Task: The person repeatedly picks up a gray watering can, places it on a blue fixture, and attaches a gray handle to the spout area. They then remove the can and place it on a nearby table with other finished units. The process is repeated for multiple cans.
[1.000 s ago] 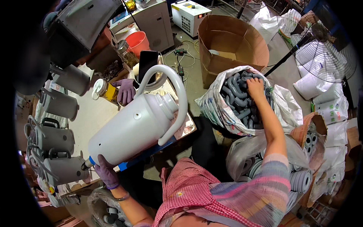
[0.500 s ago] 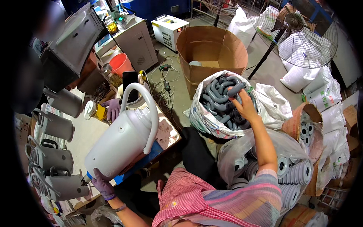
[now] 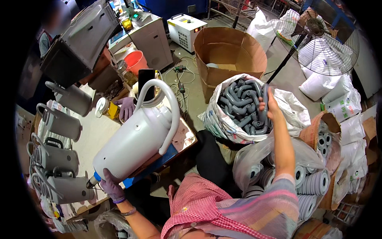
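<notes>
A large grey jug [image 3: 133, 141] with a big looped handle lies tilted over the table's near edge. My left hand [image 3: 112, 189], in a purple glove, is closed on its lower end. Close by the fingers, a blue-collared, dark-tipped tool [image 3: 94, 180] sticks out; whether the hand also grips it is hidden. My bare right hand [image 3: 271, 104] is closed around a grey curved plastic handle [image 3: 265, 97]. It is above the right side of a white woven sack [image 3: 217, 129] full of similar curved handles [image 3: 238, 103].
Several grey jugs [image 3: 65, 157] line the table's left side. A purple glove [image 3: 126, 107], yellow jar [image 3: 113, 111] and phone [image 3: 146, 81] sit behind the held jug. Beyond the sack stand a cardboard box [image 3: 203, 75] and fan [image 3: 314, 28]. Ribbed grey parts [image 3: 312, 181] lie at right.
My right hand has drawn back rightward from over the pile, and the curved handle in it has turned upright. The jug and my left hand appear slightly farther right in the picture.
</notes>
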The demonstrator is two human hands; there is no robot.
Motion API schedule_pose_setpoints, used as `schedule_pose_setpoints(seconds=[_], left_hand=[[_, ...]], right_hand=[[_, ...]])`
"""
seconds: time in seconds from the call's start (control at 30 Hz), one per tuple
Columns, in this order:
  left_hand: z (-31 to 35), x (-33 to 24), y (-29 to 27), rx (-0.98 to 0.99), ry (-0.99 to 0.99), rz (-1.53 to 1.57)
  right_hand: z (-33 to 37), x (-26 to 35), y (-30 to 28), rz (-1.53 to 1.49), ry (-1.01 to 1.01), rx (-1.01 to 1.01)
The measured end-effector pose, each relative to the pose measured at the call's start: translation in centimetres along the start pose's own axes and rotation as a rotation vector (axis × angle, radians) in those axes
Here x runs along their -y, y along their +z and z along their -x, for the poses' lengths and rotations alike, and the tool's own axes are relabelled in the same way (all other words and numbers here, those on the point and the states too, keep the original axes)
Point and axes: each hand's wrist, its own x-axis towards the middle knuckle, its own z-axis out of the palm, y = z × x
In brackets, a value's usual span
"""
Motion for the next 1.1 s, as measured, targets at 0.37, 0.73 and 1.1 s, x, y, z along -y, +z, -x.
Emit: schedule_pose_setpoints(seconds=[0.37,0.73,1.1], left_hand=[[0.0,-0.7,-1.3,-0.101,0.007,-0.038],[-0.8,-2.8,-0.2,0.005,0.026,-0.069],[-1.6,-2.6,-0.5,0.042,-0.031,-0.109]], right_hand=[[4.5,4.8,7.4,1.417,-0.268,-0.189],[13.8,-1.2,45.3,0.899,-0.652,0.791],[11.2,-9.4,51.5,1.219,-0.438,1.06]])
